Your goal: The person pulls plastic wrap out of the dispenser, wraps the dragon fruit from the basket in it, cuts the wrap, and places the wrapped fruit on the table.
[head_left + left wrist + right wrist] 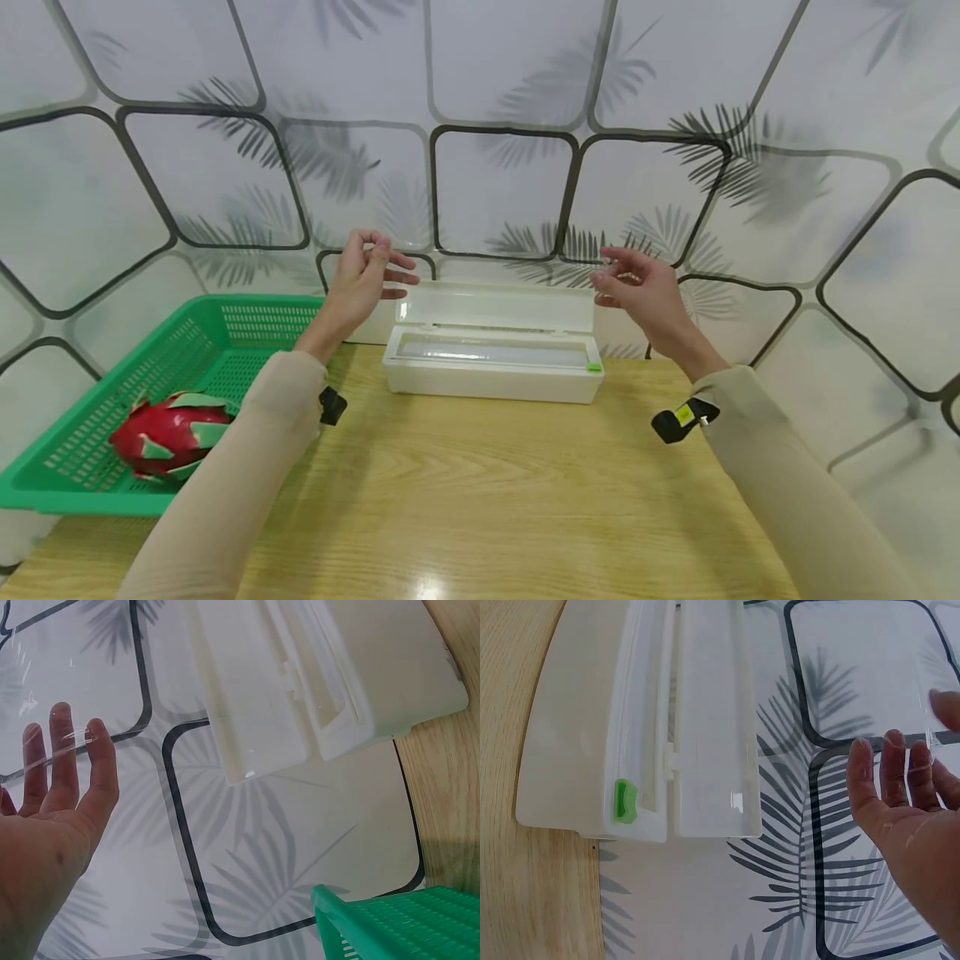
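Observation:
A clear sheet of plastic wrap (28,705) shows by its glints at the left hand's fingers and crosses the right fingertips in the right wrist view. My left hand (360,279) pinches one side between thumb and forefinger, other fingers spread. At the opposite side, my right hand (647,298) pinches it too. Both hands are raised above the two ends of a white wrap dispenser (495,382). Its lid (498,308) stands up at the back, and a wrap roll (487,353) lies inside. A green slider (625,801) sits at the dispenser's right end.
On the left stands a green plastic basket (258,310) with a red dragon fruit (168,433) in it. The wooden table (480,492) meets a patterned wall (502,192) right behind the dispenser.

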Motion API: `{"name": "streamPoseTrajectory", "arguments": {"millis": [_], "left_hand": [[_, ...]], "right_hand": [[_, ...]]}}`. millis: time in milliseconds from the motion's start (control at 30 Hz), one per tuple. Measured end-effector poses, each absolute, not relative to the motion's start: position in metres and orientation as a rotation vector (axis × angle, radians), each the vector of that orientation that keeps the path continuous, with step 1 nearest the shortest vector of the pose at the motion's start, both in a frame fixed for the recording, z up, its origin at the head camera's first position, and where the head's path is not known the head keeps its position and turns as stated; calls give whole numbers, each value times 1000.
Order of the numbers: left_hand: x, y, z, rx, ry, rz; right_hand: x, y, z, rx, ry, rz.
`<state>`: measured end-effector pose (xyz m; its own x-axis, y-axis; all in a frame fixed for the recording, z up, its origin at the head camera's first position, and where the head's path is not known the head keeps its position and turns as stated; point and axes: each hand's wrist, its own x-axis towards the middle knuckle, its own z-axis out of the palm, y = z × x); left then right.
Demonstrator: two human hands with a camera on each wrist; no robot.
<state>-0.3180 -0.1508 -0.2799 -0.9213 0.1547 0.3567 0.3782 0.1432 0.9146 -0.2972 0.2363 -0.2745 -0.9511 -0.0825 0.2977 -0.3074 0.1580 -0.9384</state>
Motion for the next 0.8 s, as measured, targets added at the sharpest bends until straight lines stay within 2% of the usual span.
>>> {"name": "streamPoseTrajectory", "arguments": {"millis": [200, 800], "left_hand": [[-317, -151, -280, -602, -2259, -1877], [-316, -154, -288, -637, -2303, -1752]], "right_hand": [[-298, 236, -276, 269, -2359, 1780], [-299, 232, -279, 329, -2204, 1967]]}}
